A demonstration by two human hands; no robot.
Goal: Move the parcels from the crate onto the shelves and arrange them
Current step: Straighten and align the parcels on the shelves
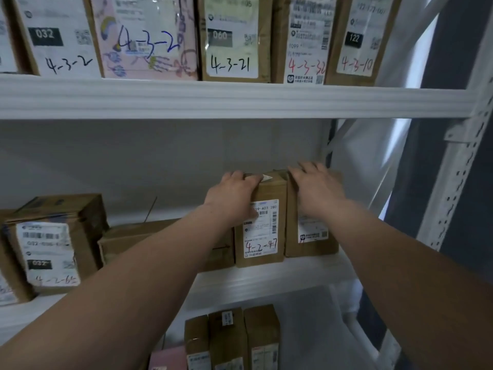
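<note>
Fingers of the left hand are hooked over the top edge of the brown 4-2-47 parcel, and the right hand has its fingers curled over the top of the neighbour parcel, so both are gripping, not loose. Those two stand upright and touching at the right end of the middle shelf. There's a flat carton lying just left of them.

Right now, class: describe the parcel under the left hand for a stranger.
On the white rack's middle shelf, two upright brown parcels stand near the right end. The left hand grips the left parcel, not the right parcel. Its label reads 4-2-47.
</note>
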